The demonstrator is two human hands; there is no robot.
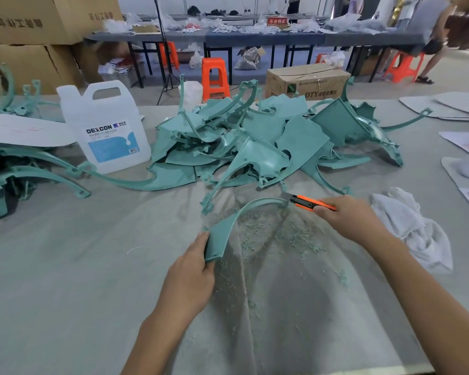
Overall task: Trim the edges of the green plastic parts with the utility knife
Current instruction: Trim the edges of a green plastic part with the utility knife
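Fingers (202,243) of the left hand (191,269) clamp the wide near end of a curved green part (228,226); fingers (324,209) of the right hand (348,219) wrap the utility knife (307,203), its blade at the narrow far tip. The part's long axis arcs from near-left to far-right above shavings (282,236) on the tabletop (65,266). Likely risk: the unsupported tip flexes, so the blade skips or gouges.

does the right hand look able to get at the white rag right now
Probably yes for reach: the white rag lies just beside the right hand with nothing between them. But that hand grips the orange utility knife, so it would likely need to set it down first.
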